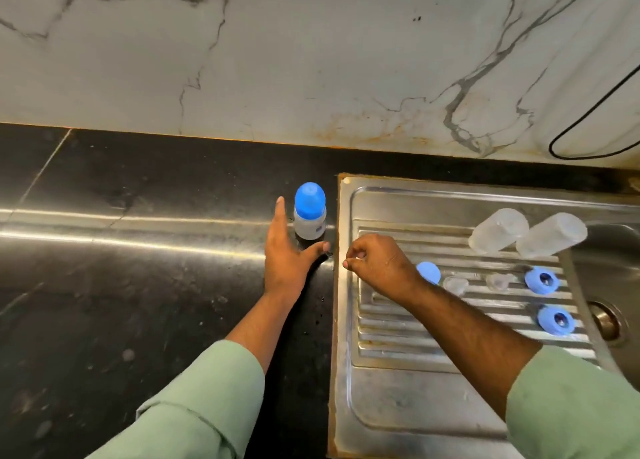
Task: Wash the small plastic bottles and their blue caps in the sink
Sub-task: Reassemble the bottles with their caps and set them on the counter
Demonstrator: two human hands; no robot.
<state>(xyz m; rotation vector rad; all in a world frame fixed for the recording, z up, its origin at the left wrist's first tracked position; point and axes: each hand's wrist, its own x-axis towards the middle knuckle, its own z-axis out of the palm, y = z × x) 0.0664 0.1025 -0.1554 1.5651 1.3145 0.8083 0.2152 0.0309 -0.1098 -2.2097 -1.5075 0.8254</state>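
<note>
A small plastic bottle with a blue cap (310,212) stands upright on the black counter beside the sink's left edge. My left hand (285,254) is open just left of it, thumb spread below its base, not gripping it. My right hand (377,264) hovers over the steel drainboard (398,382), fingers curled loosely with nothing visible in them. Two uncapped clear bottles (498,230) (552,235) lie on the drainboard. A blue dome cap (429,272) sits partly behind my right wrist. Two blue ring caps (542,279) (557,320) and two clear teats (455,284) (498,281) rest on the ridges.
The sink basin with its drain (606,323) lies at the right edge. A marble wall (311,60) backs the black counter (121,268). A black cable (588,122) loops on the wall at the right.
</note>
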